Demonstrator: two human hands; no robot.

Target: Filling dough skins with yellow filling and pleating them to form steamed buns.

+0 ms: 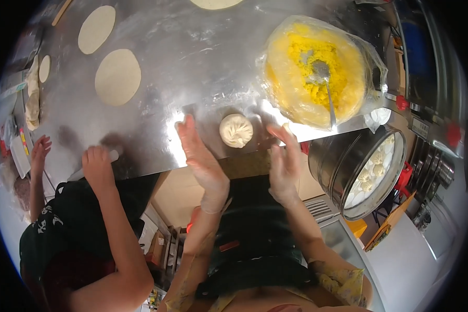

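pleated bun on steel table, centre of frame; my left hand open flat, empty, my right hand blurred, loosely open, nothing seen in it; probably light, soft, easily dented, i'd cup the lower sides, off the pleats

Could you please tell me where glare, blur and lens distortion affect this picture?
Head view: strong glare on the steel table beside the wearer's left hand; that hand and the wearer's right hand somewhat blurred, likely by motion; fisheye bending toward the rim, corners black; pleated bun comparatively clear.
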